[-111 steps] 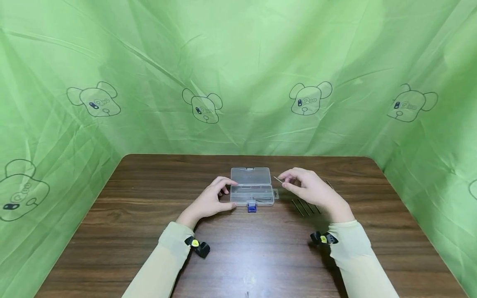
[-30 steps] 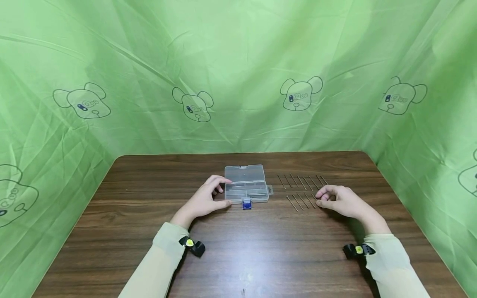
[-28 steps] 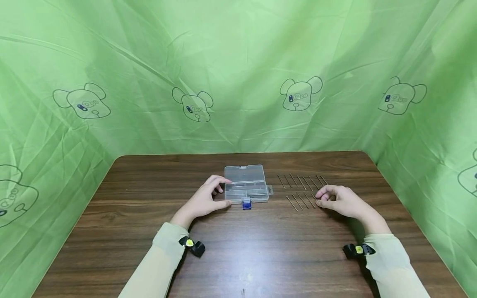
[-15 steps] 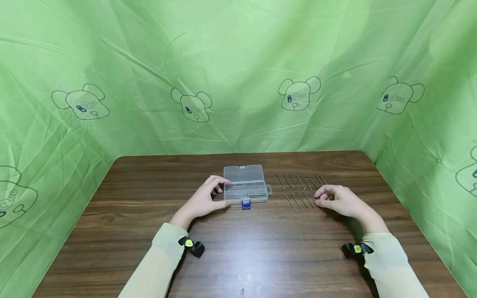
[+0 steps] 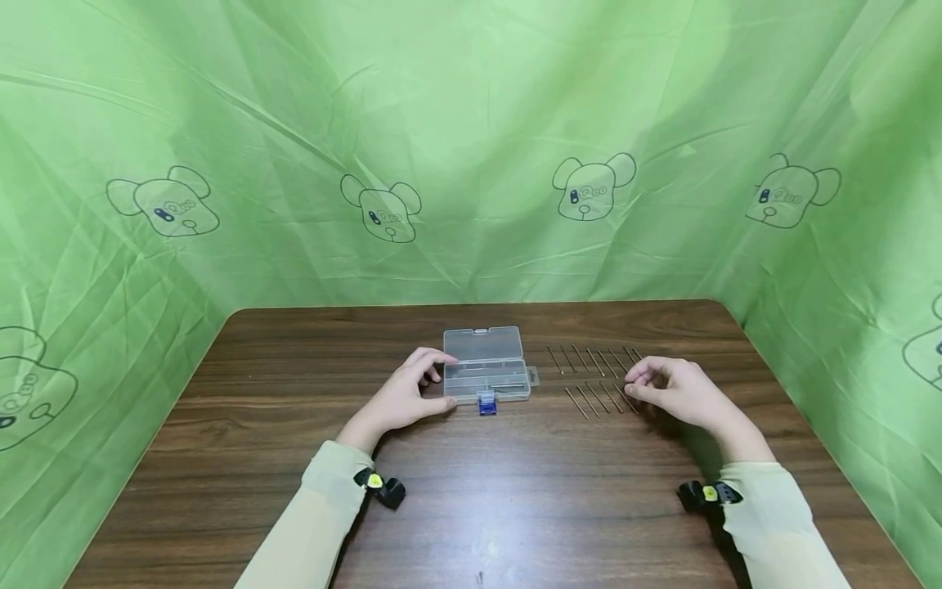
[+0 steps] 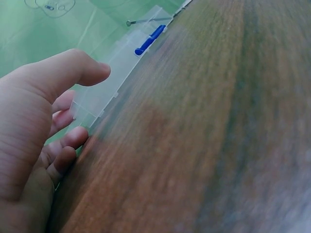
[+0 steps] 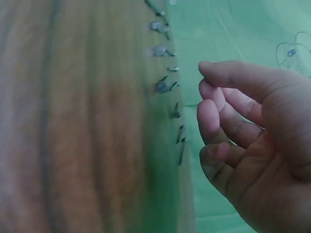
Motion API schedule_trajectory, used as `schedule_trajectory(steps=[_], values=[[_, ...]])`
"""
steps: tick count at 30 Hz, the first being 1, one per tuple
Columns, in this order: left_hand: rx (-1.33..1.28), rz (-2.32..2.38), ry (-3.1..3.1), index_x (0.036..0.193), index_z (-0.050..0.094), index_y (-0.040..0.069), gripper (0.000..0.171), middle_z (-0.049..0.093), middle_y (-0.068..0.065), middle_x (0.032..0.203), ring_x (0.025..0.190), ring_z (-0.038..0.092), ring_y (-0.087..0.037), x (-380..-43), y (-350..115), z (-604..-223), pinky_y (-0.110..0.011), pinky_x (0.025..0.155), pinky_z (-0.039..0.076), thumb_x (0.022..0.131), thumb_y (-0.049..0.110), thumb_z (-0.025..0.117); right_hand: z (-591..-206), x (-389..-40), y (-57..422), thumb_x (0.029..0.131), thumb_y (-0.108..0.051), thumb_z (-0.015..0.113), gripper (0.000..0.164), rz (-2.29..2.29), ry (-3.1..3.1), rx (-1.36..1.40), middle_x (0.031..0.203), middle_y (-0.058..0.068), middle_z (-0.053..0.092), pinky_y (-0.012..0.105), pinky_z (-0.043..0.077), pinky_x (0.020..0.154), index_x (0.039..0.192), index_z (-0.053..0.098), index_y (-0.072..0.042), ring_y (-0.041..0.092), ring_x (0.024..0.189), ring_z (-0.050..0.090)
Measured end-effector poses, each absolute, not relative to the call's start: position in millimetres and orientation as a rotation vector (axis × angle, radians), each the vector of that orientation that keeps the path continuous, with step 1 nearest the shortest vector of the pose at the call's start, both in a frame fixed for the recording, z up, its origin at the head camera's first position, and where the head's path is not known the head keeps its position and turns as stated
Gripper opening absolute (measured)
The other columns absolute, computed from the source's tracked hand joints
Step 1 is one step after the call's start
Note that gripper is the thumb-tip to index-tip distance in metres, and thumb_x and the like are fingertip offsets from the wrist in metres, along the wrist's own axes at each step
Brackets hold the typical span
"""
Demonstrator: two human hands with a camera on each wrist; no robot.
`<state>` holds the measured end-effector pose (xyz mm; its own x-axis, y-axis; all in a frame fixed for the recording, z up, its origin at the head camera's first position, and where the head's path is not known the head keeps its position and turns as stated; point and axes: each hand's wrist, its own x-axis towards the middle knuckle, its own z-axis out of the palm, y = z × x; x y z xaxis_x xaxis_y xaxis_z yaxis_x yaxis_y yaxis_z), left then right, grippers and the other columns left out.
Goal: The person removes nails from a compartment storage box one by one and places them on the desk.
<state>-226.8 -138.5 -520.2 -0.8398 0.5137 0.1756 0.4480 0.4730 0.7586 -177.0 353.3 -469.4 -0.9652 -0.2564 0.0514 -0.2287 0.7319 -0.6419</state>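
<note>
On the table stands a clear plastic compartment box point(image 5: 486, 372) with its lid raised and a blue latch point(image 5: 487, 403) at the front. My left hand point(image 5: 408, 393) grips its left end, thumb at the front corner and index finger further back. Inside, a nail point(image 6: 146, 22) lies in the front right compartment, its head showing in the left wrist view. Two rows of nails point(image 5: 577, 402) lie right of the box. At the right end of the front row, my right hand point(image 5: 677, 388) hovers with loosely curled fingers, thumb near the index fingertip, nothing visible between them.
The brown wooden table point(image 5: 294, 343) has green cloth point(image 5: 471, 147) hanging behind it and at both sides. A hanging tab point(image 5: 533, 376) sticks out from the box's right end. Black cameras are strapped to both wrists.
Earlier my right hand carried a nail beside the box; then it moved right to the rows. In the last half second it rises slightly, uncovering a front-row nail. My left hand stays on the box.
</note>
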Motion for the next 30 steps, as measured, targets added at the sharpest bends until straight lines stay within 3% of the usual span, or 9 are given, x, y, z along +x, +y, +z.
schedule_trajectory(steps=[19, 26, 30], values=[[0.858, 1.339, 2.603, 0.147, 0.064, 0.023, 0.064, 0.056, -0.002, 0.134, 0.105, 0.056, -0.017, -226, -136, -519, -0.037, 0.087, 0.049, 0.089, 0.028, 0.093, -421, -177, 269, 0.098, -0.016, 0.084, 0.01, -1.164, 2.848, -0.675, 0.091, -0.01, 0.071, 0.027, 0.054, 0.073, 0.102, 0.077, -0.023, 0.011, 0.085, 0.066], [0.855, 1.347, 2.616, 0.146, 0.065, 0.025, 0.064, 0.056, -0.001, 0.135, 0.105, 0.056, -0.017, -226, -137, -519, -0.037, 0.087, 0.049, 0.088, 0.026, 0.093, -418, -195, 222, 0.096, -0.012, 0.086, 0.013, -1.16, 2.745, -0.807, 0.094, -0.009, 0.073, 0.03, 0.057, 0.079, 0.106, 0.078, -0.013, 0.012, 0.09, 0.068], [0.845, 1.342, 2.615, 0.146, 0.065, 0.022, 0.065, 0.057, -0.002, 0.135, 0.106, 0.057, -0.018, -225, -138, -519, -0.039, 0.088, 0.049, 0.088, 0.025, 0.094, -421, -206, 203, 0.095, -0.008, 0.085, 0.018, -1.143, 2.66, -0.826, 0.098, -0.006, 0.075, 0.038, 0.06, 0.086, 0.11, 0.078, -0.007, 0.013, 0.094, 0.071]])
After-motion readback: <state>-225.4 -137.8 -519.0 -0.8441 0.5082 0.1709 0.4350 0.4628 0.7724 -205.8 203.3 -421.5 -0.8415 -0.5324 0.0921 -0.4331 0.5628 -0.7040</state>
